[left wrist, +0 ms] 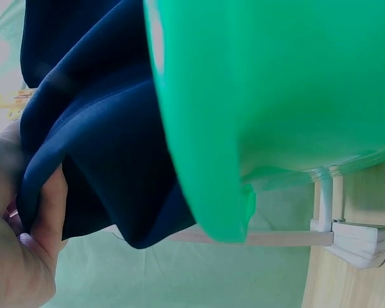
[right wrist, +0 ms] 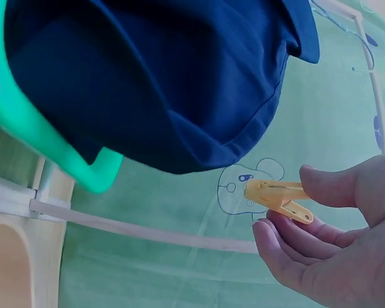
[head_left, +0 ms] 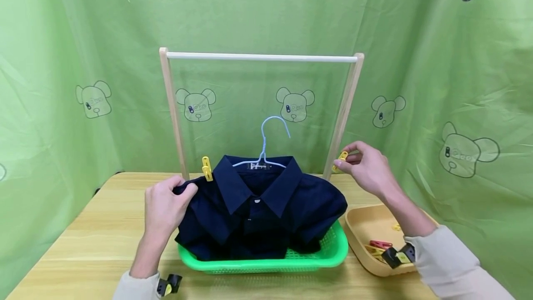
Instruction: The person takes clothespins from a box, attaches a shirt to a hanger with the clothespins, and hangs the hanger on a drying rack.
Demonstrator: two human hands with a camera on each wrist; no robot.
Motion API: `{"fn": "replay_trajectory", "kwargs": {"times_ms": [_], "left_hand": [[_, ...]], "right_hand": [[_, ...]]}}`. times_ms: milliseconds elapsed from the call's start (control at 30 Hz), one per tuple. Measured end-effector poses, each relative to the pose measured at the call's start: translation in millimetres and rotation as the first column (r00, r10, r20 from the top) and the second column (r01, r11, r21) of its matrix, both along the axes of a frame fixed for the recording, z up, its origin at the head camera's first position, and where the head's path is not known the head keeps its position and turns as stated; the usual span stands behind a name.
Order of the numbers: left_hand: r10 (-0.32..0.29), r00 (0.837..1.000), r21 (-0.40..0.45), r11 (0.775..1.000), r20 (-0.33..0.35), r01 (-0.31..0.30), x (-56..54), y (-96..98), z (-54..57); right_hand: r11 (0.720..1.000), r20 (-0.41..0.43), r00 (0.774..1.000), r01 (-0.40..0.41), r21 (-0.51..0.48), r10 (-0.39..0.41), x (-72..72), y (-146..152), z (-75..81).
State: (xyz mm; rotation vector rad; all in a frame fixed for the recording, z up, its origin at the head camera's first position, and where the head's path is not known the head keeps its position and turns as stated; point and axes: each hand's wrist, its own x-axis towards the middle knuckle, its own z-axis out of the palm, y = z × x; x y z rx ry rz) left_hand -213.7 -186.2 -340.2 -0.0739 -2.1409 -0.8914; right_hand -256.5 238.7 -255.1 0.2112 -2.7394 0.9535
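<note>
A dark navy collared shirt (head_left: 266, 212) lies bunched in a green basket (head_left: 266, 265), with a light blue wire hanger (head_left: 263, 145) inside its collar. My left hand (head_left: 164, 203) pinches the shirt at its left shoulder; the left wrist view shows the thumb and fingers on the cloth. Just beside that hand, a yellow clothespin (head_left: 207, 169) stands clipped on the shoulder. My right hand (head_left: 368, 168) is raised right of the shirt, apart from it. Between its thumb and fingers it holds another yellow clothespin (right wrist: 279, 192), whose tip points toward the shirt.
Behind the basket stands a wooden rack with a white top bar (head_left: 262, 57). A tan tray (head_left: 354, 230) with red and yellow clothespins sits at the right, under my right forearm. Green curtains surround the wooden table (head_left: 100, 226).
</note>
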Motion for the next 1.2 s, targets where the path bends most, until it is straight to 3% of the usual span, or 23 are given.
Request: {"fn": "replay_trajectory", "kwargs": {"times_ms": [467,1200], "left_hand": [[0.0,1.0,0.007,1.0,0.009,0.0,-0.6,-0.3,0.4],[0.001,1.0,0.009,1.0,0.012,-0.002,-0.7,0.6,-0.8]], "right_hand": [[0.998,-0.074,0.997,-0.033,-0.061,0.028,-3.6,-16,-0.1],[0.993,-0.097,0.995,-0.043,-0.114,0.032,0.1,-31,-7.3]]}}
